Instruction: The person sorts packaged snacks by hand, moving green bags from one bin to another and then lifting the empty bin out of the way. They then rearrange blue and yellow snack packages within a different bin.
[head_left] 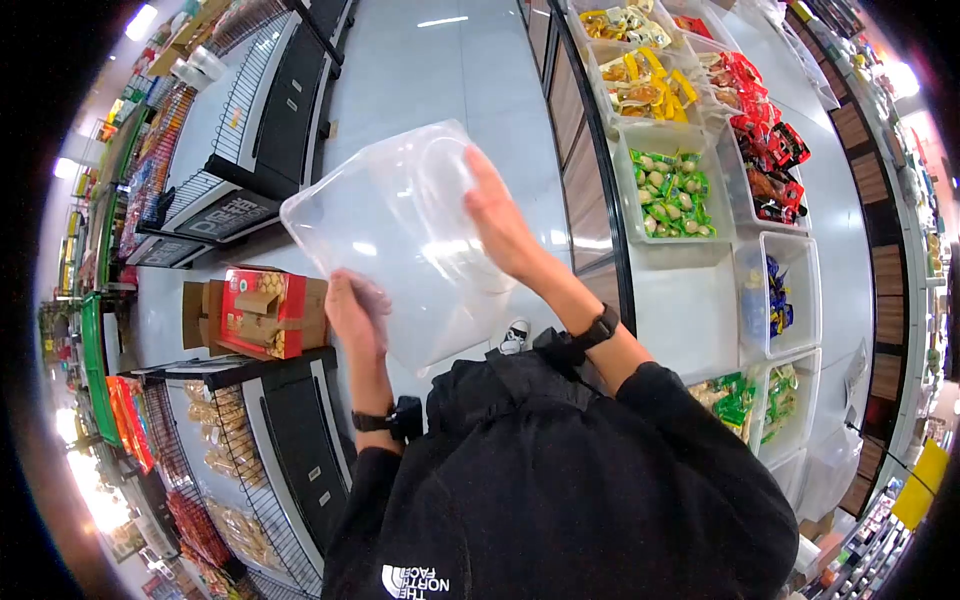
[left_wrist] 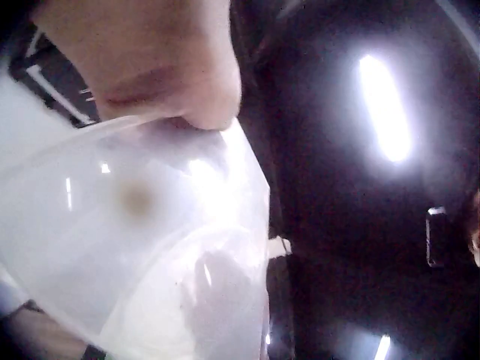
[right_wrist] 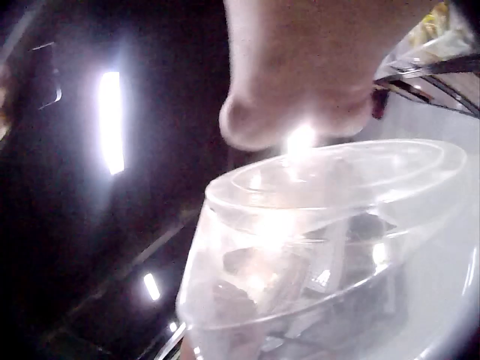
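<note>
A clear plastic bin [head_left: 400, 235] is held up in front of the body, tilted, between both hands. My left hand [head_left: 358, 312] grips its near left edge; in the left wrist view that hand [left_wrist: 176, 71] bends over the edge, with part of the fingers showing blurred through the plastic. At the bin's far right end, my right hand [head_left: 497, 215] lies against the outside with fingers extended. In the right wrist view the right hand [right_wrist: 300, 82] meets the ringed end of the bin [right_wrist: 345, 172], its fingertips hidden.
To the right, a display stand holds clear bins of wrapped snacks, among them green packets [head_left: 670, 190] and yellow packets [head_left: 645, 85]. A bare white section [head_left: 685, 310] lies between bins. At left, an opened red carton [head_left: 262, 312] rests beside wire-sided racks [head_left: 290, 470].
</note>
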